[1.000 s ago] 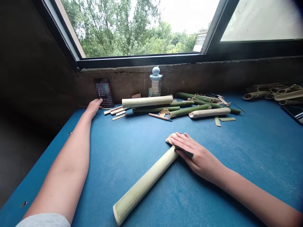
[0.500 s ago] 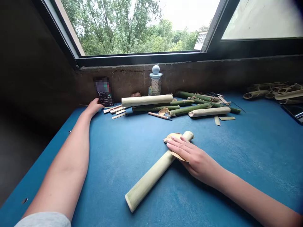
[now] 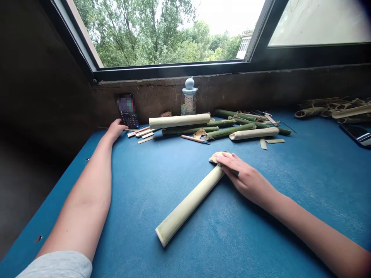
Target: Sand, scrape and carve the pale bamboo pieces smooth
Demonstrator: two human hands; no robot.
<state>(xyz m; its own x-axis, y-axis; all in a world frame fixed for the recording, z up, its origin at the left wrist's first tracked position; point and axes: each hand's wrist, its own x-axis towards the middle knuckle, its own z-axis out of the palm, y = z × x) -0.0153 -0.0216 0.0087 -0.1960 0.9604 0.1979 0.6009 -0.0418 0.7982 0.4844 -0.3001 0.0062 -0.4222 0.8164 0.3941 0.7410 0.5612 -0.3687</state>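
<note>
My right hand (image 3: 242, 173) is wrapped over a tan piece of sandpaper (image 3: 216, 157), pressing it onto the far end of a pale bamboo piece (image 3: 191, 204). The bamboo lies slantwise on the blue table, its near cut end pointing to the lower left. Under my fingers, the far end is hidden. At the back left my left hand (image 3: 116, 129) touches the lower left edge of a smartphone (image 3: 127, 110) that leans on the wall. Most of this hand's fingers are hidden, so its grip does not show.
Along the back of the blue table (image 3: 139, 185) lie pale bamboo (image 3: 179, 121), green bamboo (image 3: 232, 132), thin strips (image 3: 142, 132) and a pencil (image 3: 194, 139). A lidded jar (image 3: 189, 98) stands by the wall. At right are bamboo halves (image 3: 333, 110) and a dark device (image 3: 356, 135).
My right hand and the sandpaper have slid away from me along the bamboo, up to its far end. My left hand has stayed at the smartphone.
</note>
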